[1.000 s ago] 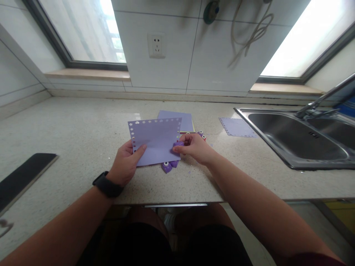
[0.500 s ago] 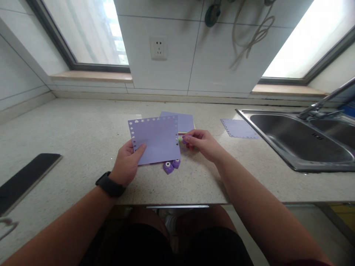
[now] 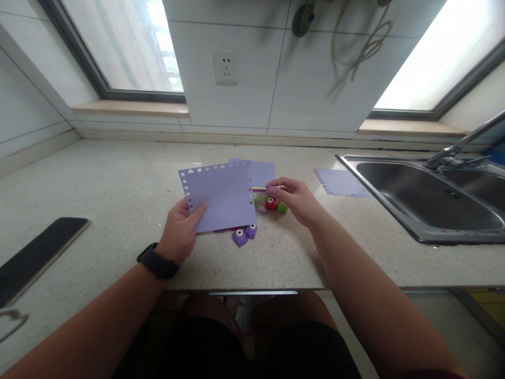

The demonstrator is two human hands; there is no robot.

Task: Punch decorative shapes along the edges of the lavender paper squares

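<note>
My left hand (image 3: 184,227) pinches the left side of a purple paper sheet (image 3: 221,202), thumb on top. Small shapes are punched along the sheet's top, left and right edges. Just off its right edge, my right hand (image 3: 290,196) is closed on a small purple craft punch (image 3: 271,190), partly hidden by the fingers. Below that hand lie a red craft punch (image 3: 270,204) and a green craft punch (image 3: 282,208). Purple craft punches (image 3: 240,238) rest at the sheet's lower edge, which hides more of them. Behind is a stack of coloured paper (image 3: 263,171).
Another punched purple sheet (image 3: 341,182) lies beside the steel sink (image 3: 426,200) and its faucet (image 3: 450,155). A dark flat object (image 3: 41,250) is at the left of the speckled counter (image 3: 118,179). Tiny paper bits are scattered near the punches.
My right hand has risen slightly with the purple craft punch, uncovering the red and green punches beneath. The held sheet has shifted a little left and up.
</note>
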